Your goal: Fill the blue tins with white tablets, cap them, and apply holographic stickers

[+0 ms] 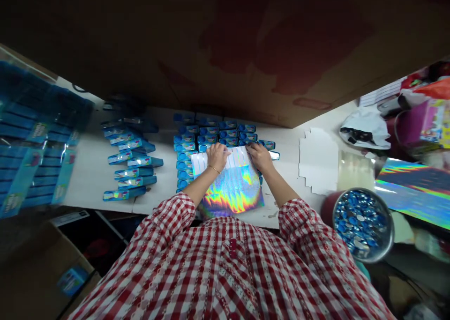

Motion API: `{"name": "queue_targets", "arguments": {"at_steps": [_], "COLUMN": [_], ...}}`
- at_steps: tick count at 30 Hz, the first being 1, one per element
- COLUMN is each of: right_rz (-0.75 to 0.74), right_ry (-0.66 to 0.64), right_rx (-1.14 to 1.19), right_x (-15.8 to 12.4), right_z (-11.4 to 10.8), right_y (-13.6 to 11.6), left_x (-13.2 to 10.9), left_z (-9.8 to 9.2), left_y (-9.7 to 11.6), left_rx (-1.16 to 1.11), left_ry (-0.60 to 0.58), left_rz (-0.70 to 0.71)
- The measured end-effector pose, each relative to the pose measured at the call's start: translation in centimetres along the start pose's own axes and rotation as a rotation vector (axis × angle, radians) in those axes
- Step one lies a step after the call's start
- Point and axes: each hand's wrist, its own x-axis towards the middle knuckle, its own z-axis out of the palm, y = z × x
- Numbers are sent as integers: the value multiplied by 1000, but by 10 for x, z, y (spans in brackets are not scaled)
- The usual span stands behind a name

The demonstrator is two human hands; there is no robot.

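Observation:
A shiny holographic sheet (232, 189) with a white, line-marked strip along its far edge lies tilted over rows of small blue packs (185, 146). My left hand (217, 158) is closed at the sheet's white strip, fingers bent and pressed together. At the sheet's far right corner my right hand (260, 158) is closed, its fingertips pinched by the edge. Whether it also touches a pack underneath is hidden. The sheet covers part of the blue packs, and a pack with a white face (274, 156) shows just right of my right hand.
More blue packs (131, 172) stand loosely grouped on the left of the white table (87, 170). Bagged blue packs (31, 146) lie farther left. A large cardboard box (211, 43) overhangs the back. On the right are white card (316, 160), a metal bowl (388, 221) of blue-silver discs and another holographic sheet (415, 189).

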Motion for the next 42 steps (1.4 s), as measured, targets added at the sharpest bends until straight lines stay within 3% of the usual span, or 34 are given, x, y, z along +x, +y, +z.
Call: {"name": "queue_targets", "arguments": {"at_steps": [5,8,15,17,19,23,26,31,37,42], "right_rz": [-19,2,180,272,342,472,574,690,757,728], "right_ry": [96,142,217,230,240,240,164,58,1,29], "right_rx": [104,171,385,533,699,1017,1218,1385,1388,1204], "right_x": [-12,-16,-63,-73,-74,-62,-51,-39,-33,-39], "right_z": [2,-11,-108,-128,-132,-105,-71,-21,28,52], "right_y": [5,1,-40,-59,-76,-112,-144,-203,-248,-259], "left_x": [-1,-1,5,1,-11,-58,-95,-128,-147,-155], "left_z": [1,2,-4,-13,-25,-57,-81,-103,-102,-91], "left_y": [3,4,8,8,5,-17,-43,-88,-133,-156], "left_rx": [11,13,-29,-144,-379,-1018,-1169,-1172,-1180,-1098], "left_ry": [28,32,-22,-2,-3,-243,-350,-237,-123,-86], "left_rz": [-7,-4,1,38,67,5,-78,-320,-536,-499]}}
